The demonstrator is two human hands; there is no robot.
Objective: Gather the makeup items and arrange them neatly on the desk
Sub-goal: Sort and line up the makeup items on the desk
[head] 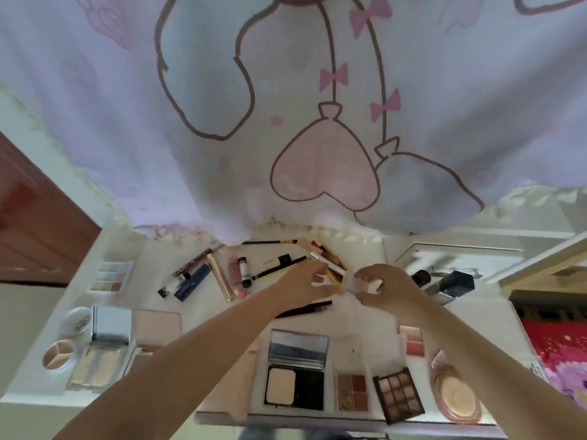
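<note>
A home bedroom. A cartoon-printed curtain [286, 106] hangs over a white desk [355, 315]. Bright pink bedding [559, 354] lies at the right.

White desk [222, 325]: palettes [398, 396], compacts [295, 387], brushes [270, 242], tubes [219, 276].

Slim black stick [305, 308] partly hidden under left forearm; bottles [444, 282] at right blurred (labels unreadable).

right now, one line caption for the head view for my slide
Both hands meet over a white desk strewn with makeup, handling a slim white pen.
</note>
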